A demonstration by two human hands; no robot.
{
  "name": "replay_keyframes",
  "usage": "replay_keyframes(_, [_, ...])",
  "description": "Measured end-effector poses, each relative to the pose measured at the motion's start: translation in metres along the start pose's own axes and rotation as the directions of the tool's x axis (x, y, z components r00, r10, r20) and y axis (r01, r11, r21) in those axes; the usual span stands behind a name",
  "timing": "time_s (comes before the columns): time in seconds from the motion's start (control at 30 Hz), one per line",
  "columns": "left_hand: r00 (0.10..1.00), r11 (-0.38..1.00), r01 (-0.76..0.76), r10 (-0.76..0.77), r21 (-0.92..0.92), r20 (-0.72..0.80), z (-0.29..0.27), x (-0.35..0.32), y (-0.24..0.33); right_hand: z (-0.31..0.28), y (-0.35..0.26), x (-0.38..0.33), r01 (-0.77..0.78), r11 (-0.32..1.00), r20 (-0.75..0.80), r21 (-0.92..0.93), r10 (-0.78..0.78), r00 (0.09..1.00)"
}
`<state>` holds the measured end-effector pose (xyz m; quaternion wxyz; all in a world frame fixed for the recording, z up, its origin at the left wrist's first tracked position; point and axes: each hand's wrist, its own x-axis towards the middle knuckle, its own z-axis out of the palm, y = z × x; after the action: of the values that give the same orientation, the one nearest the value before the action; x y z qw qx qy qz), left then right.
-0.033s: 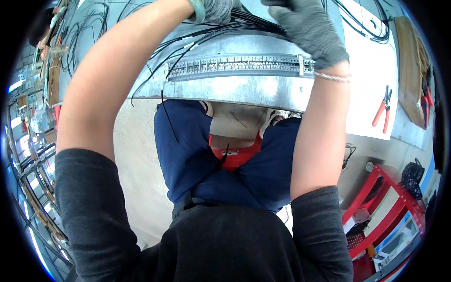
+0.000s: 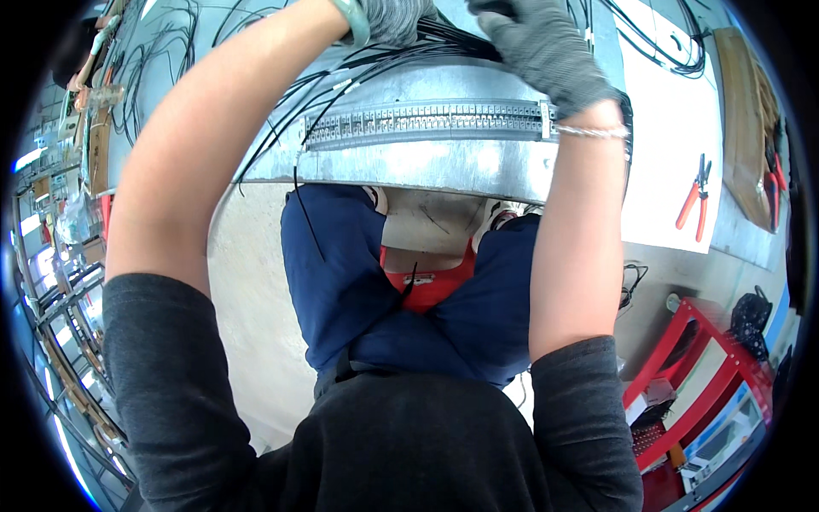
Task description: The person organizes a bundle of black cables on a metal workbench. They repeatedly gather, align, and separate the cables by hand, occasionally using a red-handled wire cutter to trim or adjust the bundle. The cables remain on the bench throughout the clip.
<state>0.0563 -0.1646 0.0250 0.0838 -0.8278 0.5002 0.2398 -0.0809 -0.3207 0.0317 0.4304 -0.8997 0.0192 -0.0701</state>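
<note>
At the top edge, both my hands wear grey knit gloves. My left hand [image 2: 392, 20] is closed around a bundle of black wires [image 2: 456, 38], its fingertips partly cut off by the frame. The bundle runs right, under my right hand [image 2: 546, 55], which is slightly blurred and wraps over it. Black strands show beside my right wrist. Loose wire ends fan out to the lower left below my left hand. Nearer me, a long terminal strip [image 2: 426, 119] of many small metal-and-grey blocks lies along the bench's front edge.
A metal bench [image 2: 478, 162] carries everything. On its right lie a white sheet [image 2: 661, 213], red-handled pliers [image 2: 694, 203], a coil of black wire [image 2: 682, 64] and a wooden box [image 2: 742, 128]. A red cart [image 2: 682, 375] stands lower right; a red stool [image 2: 439, 286] is between my legs.
My right hand and forearm have shifted slightly left. Black strands now show at the right of my right wrist. My left hand stays at the bundle.
</note>
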Motion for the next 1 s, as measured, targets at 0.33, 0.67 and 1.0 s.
replay_keyframes(0.33, [0.918,0.938,0.205,-0.085,0.280,-0.388,0.017,-0.023,0.033,0.038,0.023,0.039,-0.205,0.953,0.255,-0.224,0.260,0.931])
replay_keyframes(0.67, [0.772,0.952,0.067,0.142,0.300,-0.620,0.044,-0.037,0.026,0.064,0.046,0.047,-0.427,0.904,-0.115,-0.004,0.423,0.899])
replay_keyframes(1.0, [0.917,0.955,0.172,-0.065,0.243,-0.393,0.033,-0.034,0.032,0.012,0.024,0.041,-0.145,0.489,-0.144,0.860,0.506,0.851])
